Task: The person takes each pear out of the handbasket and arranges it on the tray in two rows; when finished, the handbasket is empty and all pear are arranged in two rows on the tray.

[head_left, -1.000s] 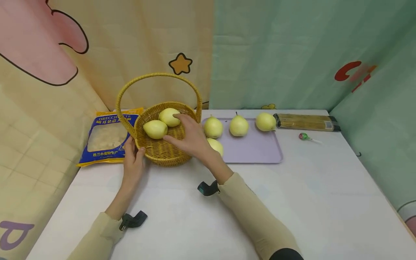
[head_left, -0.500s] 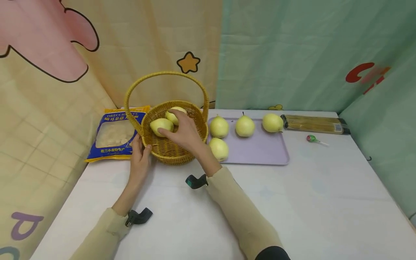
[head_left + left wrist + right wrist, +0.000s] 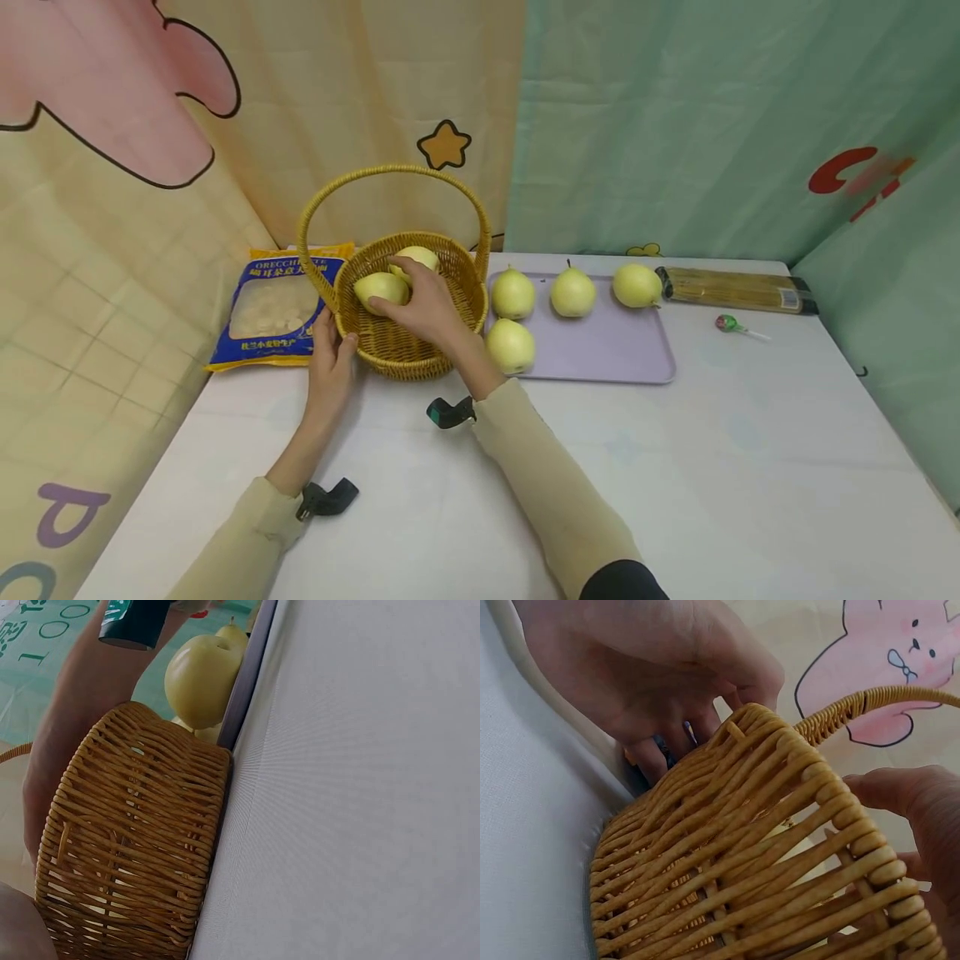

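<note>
A yellow wicker basket with a tall handle holds two pale yellow pears: one at the left and one at the back. My left hand grips the basket's left side, thumb on the rim and fingers against the outer wall. Reaching over the front rim, my right hand pinches the left pear, its thumb at the pear's lower right. The right fingertips lie between the two pears and are partly hidden. In the right wrist view, the basket wall covers much of that hand.
Right of the basket, a lilac tray bears several pears, among them a front-left one. A blue and yellow orecchiette bag lies behind my left hand. Long packaged noodles and a lollipop lie at the right.
My right hand has moved left inside the basket, closing from beside the pears onto the left one. The head view has shifted slightly; basket, pears and left hand keep their places.
</note>
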Demonstrator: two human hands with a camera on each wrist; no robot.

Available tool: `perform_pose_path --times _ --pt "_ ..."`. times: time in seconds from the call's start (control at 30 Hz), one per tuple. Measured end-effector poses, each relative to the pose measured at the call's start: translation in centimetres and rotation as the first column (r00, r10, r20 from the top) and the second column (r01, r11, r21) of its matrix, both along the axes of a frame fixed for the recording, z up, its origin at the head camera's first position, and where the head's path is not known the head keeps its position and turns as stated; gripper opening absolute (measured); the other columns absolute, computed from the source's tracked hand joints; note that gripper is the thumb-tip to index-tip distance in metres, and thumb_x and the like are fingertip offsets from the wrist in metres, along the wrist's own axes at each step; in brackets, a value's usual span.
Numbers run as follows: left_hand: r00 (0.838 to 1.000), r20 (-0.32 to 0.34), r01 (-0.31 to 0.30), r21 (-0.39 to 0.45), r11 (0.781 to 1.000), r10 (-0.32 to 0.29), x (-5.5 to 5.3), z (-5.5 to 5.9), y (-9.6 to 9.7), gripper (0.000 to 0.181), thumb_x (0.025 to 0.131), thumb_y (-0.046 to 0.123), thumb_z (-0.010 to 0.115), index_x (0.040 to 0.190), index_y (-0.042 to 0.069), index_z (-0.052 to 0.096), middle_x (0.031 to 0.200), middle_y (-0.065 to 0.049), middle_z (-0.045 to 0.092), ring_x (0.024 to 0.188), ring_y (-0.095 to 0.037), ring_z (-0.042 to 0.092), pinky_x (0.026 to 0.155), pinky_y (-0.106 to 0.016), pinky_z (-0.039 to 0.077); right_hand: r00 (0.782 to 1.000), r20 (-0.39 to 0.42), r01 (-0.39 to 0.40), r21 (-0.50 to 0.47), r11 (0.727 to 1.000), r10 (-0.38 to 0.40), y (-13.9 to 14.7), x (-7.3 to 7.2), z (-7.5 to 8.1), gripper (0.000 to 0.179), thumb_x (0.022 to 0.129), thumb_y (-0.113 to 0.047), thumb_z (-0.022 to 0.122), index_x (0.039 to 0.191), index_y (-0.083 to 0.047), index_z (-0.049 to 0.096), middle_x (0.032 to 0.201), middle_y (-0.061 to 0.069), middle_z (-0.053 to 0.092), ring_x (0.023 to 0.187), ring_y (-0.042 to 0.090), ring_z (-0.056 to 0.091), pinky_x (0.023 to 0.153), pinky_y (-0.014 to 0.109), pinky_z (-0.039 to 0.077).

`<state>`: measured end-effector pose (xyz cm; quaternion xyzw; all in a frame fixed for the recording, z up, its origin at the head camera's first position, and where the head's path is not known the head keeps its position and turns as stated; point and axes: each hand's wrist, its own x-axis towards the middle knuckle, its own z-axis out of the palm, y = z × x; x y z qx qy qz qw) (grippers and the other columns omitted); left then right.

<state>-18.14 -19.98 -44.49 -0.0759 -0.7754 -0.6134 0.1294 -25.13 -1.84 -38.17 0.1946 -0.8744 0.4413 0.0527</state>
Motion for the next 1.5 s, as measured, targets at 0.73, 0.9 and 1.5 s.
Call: perform_pose_path --times 0.73,0.9,1.5 --pt "1.0 0.0 0.002 -0.001 1.0 -0.002 -0.28 0.09 0.31 0.063 0.11 0.012 0.042 0.169 0.011 0.016 0.174 -0.011 0.026 0.161 -0.025 0.026 0.133 -0.042 0.022 0.992 0.078 -0.106 0.16 0.981 0.095 0.19 -0.72 -0.56 0.078 0.093 -0.041 0.079 0.159 -0.013 0.047 0.159 0.005 0.052 0.147 0.024 0.049 0.122 0.038 0.043" --pt "1.0 0.01 -0.006 -0.01 1.0 0.007 -0.18 -0.02 0.05 0.063 0.111 0.012 0.041 0.169 0.011 0.016 0.174 -0.011 0.024 0.161 -0.024 0.025 0.133 -0.043 0.022 0.989 0.08 -0.135 0.182 0.974 0.122 -0.04 -0.54 -0.54 0.078 0.093 -0.04 0.08 0.158 -0.012 0.047 0.158 0.006 0.053 0.147 0.024 0.049 0.122 0.039 0.043" --pt "1.0 -0.005 -0.011 0.012 1.0 0.012 -0.13 -0.2 -0.06 0.063 0.11 0.009 0.042 0.168 0.008 0.018 0.174 -0.014 0.024 0.161 -0.024 0.023 0.134 -0.042 0.02 0.968 0.081 -0.252 0.261 0.932 0.239 -0.35 -0.27 -0.69 0.076 0.09 -0.038 0.083 0.154 -0.009 0.052 0.148 0.008 0.062 0.132 0.026 0.061 0.113 0.04 0.049"
